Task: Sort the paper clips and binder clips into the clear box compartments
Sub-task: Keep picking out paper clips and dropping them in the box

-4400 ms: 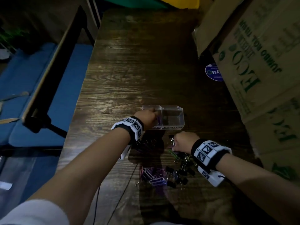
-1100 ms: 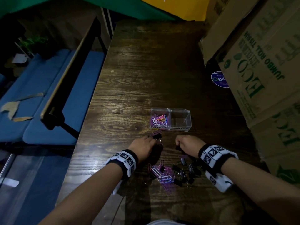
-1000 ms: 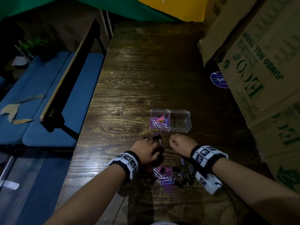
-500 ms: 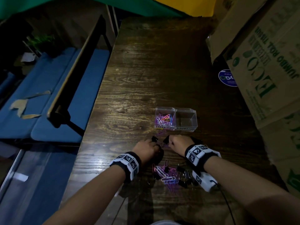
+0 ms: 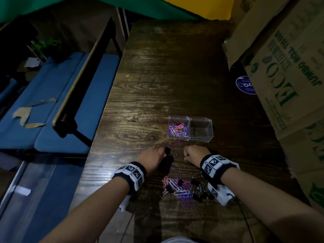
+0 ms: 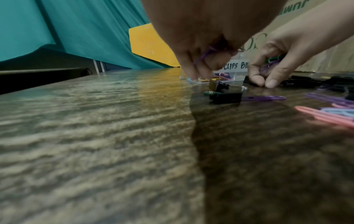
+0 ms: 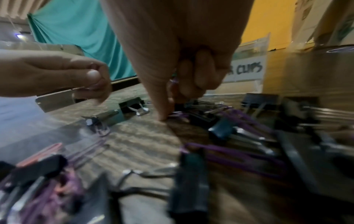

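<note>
The left hand (image 5: pixel 152 157) is pinching a purple paper clip (image 6: pixel 205 53) with curled fingers, just before the box (image 5: pixel 190 128). The right hand (image 5: pixel 193 155) is curling around green and purple clips (image 6: pixel 272 61), its fingertips (image 6: pixel 271 82) touching the table (image 5: pixel 157 76). The box's left compartment is holding coloured paper clips (image 5: pixel 177 129). Loose binder clips (image 5: pixel 199 190) and paper clips are lying near the wrists.
</note>
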### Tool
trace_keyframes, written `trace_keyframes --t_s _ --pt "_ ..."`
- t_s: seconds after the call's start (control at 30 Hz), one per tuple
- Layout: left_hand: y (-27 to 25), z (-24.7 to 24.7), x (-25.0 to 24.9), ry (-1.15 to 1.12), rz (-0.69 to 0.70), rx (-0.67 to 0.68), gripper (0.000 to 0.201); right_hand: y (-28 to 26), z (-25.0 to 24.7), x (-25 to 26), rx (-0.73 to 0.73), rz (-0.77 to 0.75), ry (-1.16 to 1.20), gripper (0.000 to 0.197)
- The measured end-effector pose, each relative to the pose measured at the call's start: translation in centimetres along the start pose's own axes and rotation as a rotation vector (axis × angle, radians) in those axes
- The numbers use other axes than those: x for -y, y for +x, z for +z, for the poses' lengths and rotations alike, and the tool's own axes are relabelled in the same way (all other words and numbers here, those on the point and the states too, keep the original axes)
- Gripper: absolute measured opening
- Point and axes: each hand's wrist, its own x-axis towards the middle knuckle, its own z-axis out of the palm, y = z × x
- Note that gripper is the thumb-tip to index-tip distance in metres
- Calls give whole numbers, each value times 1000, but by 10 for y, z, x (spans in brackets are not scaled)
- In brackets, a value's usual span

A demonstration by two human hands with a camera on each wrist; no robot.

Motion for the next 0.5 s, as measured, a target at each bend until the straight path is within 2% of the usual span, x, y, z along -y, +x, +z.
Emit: trace_keyframes --t_s 0.1,0.17,0.3,0.37,0.47,0.5 --pt "-3 0 -3 -89 -45 145 33 -7 -3 -12 -58 -38 19 22" --pt "-4 1 -6 -63 -21 158 37 -11 -7 -21 -72 -29 -15 22" --pt "-7 -5 -20 97 13 131 40 -14 -6 -26 13 -26 -135 30" --pt "-8 -7 -23 125 23 148 46 -14 -4 -25 20 -30 -141 24" --pt "-8 -8 -22 175 52 173 45 -14 -4 -22 35 -53 -153 2" --pt "-7 -6 -21 184 59 178 44 -14 -5 -20 40 -69 -154 5"
